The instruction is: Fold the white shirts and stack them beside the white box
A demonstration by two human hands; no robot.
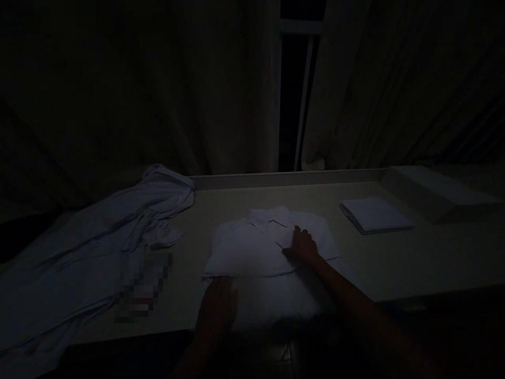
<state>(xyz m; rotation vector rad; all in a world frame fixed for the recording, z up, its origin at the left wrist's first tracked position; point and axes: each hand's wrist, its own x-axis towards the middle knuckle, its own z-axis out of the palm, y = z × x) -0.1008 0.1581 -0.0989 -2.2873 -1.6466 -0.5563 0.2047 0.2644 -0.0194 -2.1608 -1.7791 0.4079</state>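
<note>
Bare left hand (216, 304) at the lower edge, bare right hand (303, 246) half-curled on the white collared cloth shirt (244, 250) mid-way along the pale flat surface (394, 263), too dark to tell if either grips: best smooth outward, edges square.

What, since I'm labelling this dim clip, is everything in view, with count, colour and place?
Collared shirt: 1, whitish, mid-table, partly folded
Loose clothing: count unclear, pale bluish, heaped at the left
Folded cloth: 1, pale, right of the shirt
Box-like block: 1, greyish, table's right end
Pixelated patch: 1, mixed pale and dark, table's left; contents hidden
Table: 1, pale, across the middle
Curtains: at least 2, dark brownish, behind the table
Frame bar: 1, grey, top of the gap between curtains
Left hand: 1, shadowed, at the shirt's near-left fold edge
Right hand: 1, shadowed, fingers on the shirt below the collar
</note>
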